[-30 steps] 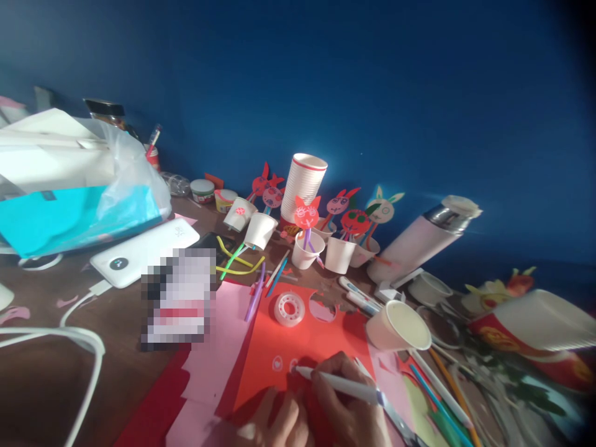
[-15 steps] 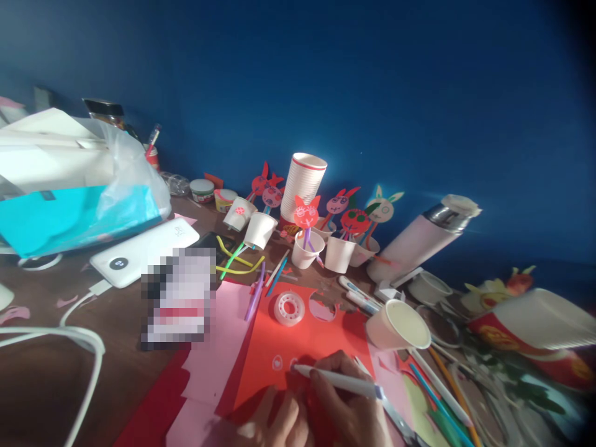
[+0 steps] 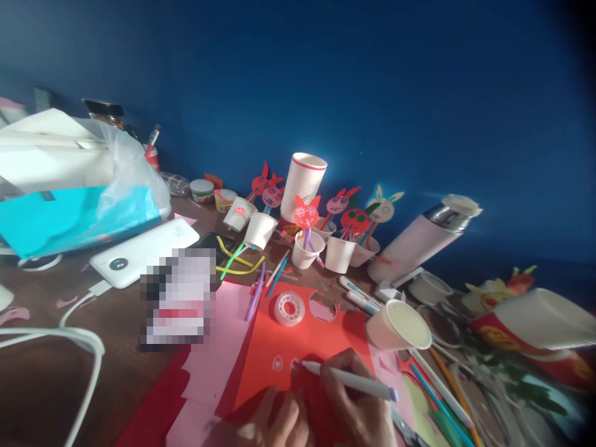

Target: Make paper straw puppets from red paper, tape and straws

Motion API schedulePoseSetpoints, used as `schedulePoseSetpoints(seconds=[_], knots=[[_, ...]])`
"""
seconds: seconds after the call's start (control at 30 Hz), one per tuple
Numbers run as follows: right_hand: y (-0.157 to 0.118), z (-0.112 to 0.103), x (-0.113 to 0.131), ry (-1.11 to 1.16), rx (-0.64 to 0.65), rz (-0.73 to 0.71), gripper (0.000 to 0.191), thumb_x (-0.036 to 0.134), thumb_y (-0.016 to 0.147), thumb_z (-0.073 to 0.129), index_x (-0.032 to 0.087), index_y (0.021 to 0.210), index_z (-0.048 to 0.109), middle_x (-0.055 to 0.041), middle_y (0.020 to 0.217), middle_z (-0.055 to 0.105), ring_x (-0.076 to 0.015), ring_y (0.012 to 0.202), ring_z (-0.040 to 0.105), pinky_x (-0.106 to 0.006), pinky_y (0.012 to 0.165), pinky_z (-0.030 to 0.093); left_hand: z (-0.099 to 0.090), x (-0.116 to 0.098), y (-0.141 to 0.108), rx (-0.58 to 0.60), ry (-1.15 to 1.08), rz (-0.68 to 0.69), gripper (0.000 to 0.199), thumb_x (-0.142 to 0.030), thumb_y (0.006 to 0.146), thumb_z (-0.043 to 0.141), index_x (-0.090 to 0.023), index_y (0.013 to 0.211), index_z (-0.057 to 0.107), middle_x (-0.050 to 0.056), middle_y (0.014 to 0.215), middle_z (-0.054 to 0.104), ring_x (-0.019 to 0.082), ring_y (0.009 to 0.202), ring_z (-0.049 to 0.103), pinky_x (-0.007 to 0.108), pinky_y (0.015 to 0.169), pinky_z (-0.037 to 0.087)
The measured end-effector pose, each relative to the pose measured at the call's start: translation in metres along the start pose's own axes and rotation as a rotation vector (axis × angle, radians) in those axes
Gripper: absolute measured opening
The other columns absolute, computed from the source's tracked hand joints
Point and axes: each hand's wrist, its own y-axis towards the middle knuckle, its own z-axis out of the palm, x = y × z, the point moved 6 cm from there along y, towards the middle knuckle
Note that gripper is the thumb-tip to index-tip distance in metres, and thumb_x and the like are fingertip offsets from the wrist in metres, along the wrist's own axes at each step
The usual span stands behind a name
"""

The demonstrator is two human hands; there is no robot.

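Observation:
A white marker (image 3: 356, 380) is gripped in my right hand (image 3: 356, 397), its tip on the red paper (image 3: 272, 335). Two small pale outlined shapes are drawn there, the right one under the tip. My left hand (image 3: 277, 419) rests on the paper's lower part, fingers slightly bent and apart; its lower portion is cut off by the frame. A white tape roll (image 3: 289, 308) lies on the same sheet, left of a round cut-out hole. Pink paper (image 3: 223, 332) sticks out on the left. Scissors (image 3: 407, 428) lie partly hidden beside my right hand.
Paper cups with cut-paper animal faces, such as a red cat face (image 3: 306, 213), stand along the wall. An open cup (image 3: 399, 326) is right of the sheet. A flask (image 3: 416, 239), power bank (image 3: 144, 251), phone (image 3: 179, 301), white cable (image 3: 95, 347) and straws surround it.
My right hand and the marker have shifted slightly to the right, and the second outlined shape shows more fully. My left hand is nearly unmoved.

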Motion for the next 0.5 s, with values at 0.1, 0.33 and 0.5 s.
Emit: schedulePoseSetpoints(seconds=[0.1,0.33,0.5], knots=[[-0.001,0.001,0.002,-0.01,0.009,0.025,0.038,0.055,0.078,0.065,0.02,0.064,0.056,-0.0001,0.053,0.059,-0.0136,0.05,0.052,-0.02,0.046,0.041,0.0,0.0,-0.001,-0.012,-0.007,-0.011,0.013,-0.023,0.093,0.055,-0.019,0.095,0.067,0.001,0.094,0.07,0.015,0.092,0.059,0.033,0.098,0.048],[-0.002,0.004,0.017,-0.048,0.098,0.01,0.035,0.051,0.078,0.065,0.021,0.063,0.056,0.0003,0.052,0.06,-0.0134,0.049,0.052,-0.022,0.046,0.039,0.001,-0.001,0.0,-0.026,-0.001,-0.023,0.013,-0.022,0.094,0.054,-0.019,0.095,0.067,0.001,0.094,0.069,0.015,0.093,0.06,0.035,0.1,0.047],[-0.004,0.009,0.013,0.026,0.148,0.056,0.041,0.057,0.079,0.065,0.02,0.064,0.057,-0.0016,0.053,0.062,-0.0135,0.049,0.055,-0.021,0.046,0.041,-0.004,0.003,0.003,0.024,0.001,0.012,0.017,-0.027,0.093,0.055,-0.02,0.104,0.066,0.002,0.101,0.069,0.017,0.098,0.059,0.036,0.102,0.045]])
